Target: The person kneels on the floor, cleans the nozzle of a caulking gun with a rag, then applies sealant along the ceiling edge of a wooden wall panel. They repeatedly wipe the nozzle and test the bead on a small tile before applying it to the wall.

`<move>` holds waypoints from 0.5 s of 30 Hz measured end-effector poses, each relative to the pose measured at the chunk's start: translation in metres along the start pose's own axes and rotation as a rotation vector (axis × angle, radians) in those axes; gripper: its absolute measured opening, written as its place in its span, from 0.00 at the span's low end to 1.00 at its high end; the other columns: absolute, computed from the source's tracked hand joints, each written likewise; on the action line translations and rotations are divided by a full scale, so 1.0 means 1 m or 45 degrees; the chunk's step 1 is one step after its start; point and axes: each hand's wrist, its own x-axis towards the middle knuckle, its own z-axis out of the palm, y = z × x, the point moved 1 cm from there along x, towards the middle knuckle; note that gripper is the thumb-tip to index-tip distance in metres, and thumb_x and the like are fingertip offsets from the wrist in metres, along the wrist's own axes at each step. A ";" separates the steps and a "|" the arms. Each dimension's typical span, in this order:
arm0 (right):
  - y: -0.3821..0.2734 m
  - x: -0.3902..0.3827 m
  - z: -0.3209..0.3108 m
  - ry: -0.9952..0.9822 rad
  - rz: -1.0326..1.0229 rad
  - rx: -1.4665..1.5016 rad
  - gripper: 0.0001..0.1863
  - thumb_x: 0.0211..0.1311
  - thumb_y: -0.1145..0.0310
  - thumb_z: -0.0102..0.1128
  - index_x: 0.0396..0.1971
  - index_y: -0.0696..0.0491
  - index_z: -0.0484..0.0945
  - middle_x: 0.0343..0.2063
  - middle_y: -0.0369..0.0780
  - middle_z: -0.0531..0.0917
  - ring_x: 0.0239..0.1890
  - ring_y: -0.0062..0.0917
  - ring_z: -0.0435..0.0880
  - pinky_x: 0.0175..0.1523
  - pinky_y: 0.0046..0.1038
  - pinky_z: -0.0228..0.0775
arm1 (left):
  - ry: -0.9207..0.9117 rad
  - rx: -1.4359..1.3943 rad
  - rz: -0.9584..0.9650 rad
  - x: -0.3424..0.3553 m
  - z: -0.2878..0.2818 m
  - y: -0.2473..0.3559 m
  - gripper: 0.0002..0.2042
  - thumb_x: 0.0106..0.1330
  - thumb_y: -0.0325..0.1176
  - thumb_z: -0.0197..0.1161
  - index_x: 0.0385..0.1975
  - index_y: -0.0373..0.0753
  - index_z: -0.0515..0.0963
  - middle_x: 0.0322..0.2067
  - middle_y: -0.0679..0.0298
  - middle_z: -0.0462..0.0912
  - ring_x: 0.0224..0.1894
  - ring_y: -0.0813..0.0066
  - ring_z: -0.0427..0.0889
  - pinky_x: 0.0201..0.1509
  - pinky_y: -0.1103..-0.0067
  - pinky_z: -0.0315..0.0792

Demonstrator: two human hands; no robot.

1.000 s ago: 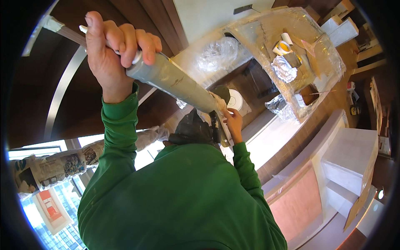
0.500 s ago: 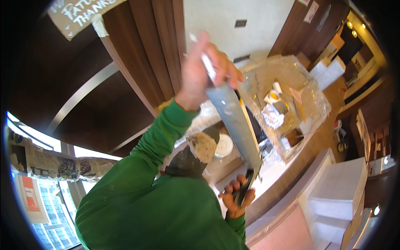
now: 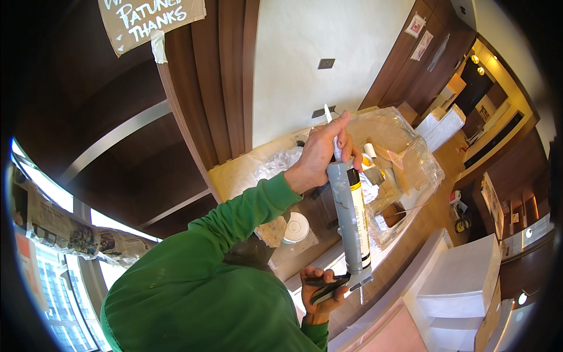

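Note:
Between my hands a caulking gun [image 3: 350, 276] slants upward, loaded with a grey sealant cartridge [image 3: 352, 223]. My left hand [image 3: 324, 149] is closed around the base of the white nozzle [image 3: 328, 115], whose tip sticks out past the thumb. Lower down, my right hand [image 3: 322, 293] wraps the black handle and trigger [image 3: 327, 288] at the gun's rear end. Green sleeves cover both arms.
Below stands a round white-lidded tub [image 3: 296, 227]. A plastic-covered table [image 3: 425, 158] bears rolls, paper and scraps. Dark wood shelving [image 3: 117, 141] rises on the left, a pale wall [image 3: 311, 35] ahead. White boxy units [image 3: 457, 276] stand at right.
The caulking gun has swung more upright, and my left hand at its nozzle has moved down and right in view. My right hand stays on the handle, slightly lower. The view has shifted.

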 end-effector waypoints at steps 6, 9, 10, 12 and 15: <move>0.008 -0.013 0.010 -0.161 0.143 0.233 0.27 0.66 0.40 0.59 0.24 0.47 0.65 0.18 0.29 0.64 0.22 0.19 0.62 0.35 0.30 0.59 | 0.071 0.163 -0.019 -0.008 0.009 0.006 0.25 0.75 0.49 0.56 0.14 0.45 0.61 0.10 0.63 0.67 0.20 0.57 0.80 0.29 0.61 0.75; 0.007 -0.019 0.015 -0.222 0.132 0.177 0.26 0.68 0.40 0.55 0.23 0.47 0.63 0.17 0.29 0.63 0.21 0.19 0.62 0.32 0.28 0.56 | 0.062 0.115 0.018 -0.015 0.012 0.015 0.25 0.74 0.48 0.57 0.14 0.45 0.61 0.10 0.63 0.67 0.19 0.57 0.80 0.28 0.62 0.75; 0.007 -0.020 0.017 -0.250 0.132 0.194 0.26 0.69 0.41 0.55 0.23 0.47 0.63 0.17 0.29 0.63 0.21 0.19 0.62 0.33 0.28 0.57 | 0.071 0.113 0.023 -0.017 0.013 0.017 0.25 0.74 0.48 0.57 0.14 0.45 0.61 0.10 0.63 0.67 0.19 0.57 0.80 0.28 0.62 0.75; 0.005 -0.020 0.019 -0.279 0.138 0.175 0.25 0.69 0.42 0.55 0.24 0.47 0.62 0.17 0.29 0.63 0.21 0.20 0.62 0.33 0.29 0.58 | 0.070 0.113 0.054 -0.020 0.015 0.023 0.26 0.74 0.48 0.57 0.13 0.45 0.61 0.10 0.63 0.66 0.19 0.58 0.80 0.28 0.62 0.75; 0.003 -0.021 0.021 -0.312 0.149 0.173 0.25 0.69 0.42 0.55 0.24 0.46 0.62 0.17 0.30 0.63 0.21 0.20 0.62 0.33 0.29 0.59 | 0.063 0.111 0.071 -0.022 0.017 0.027 0.26 0.74 0.48 0.57 0.13 0.45 0.61 0.10 0.62 0.66 0.19 0.57 0.80 0.28 0.62 0.75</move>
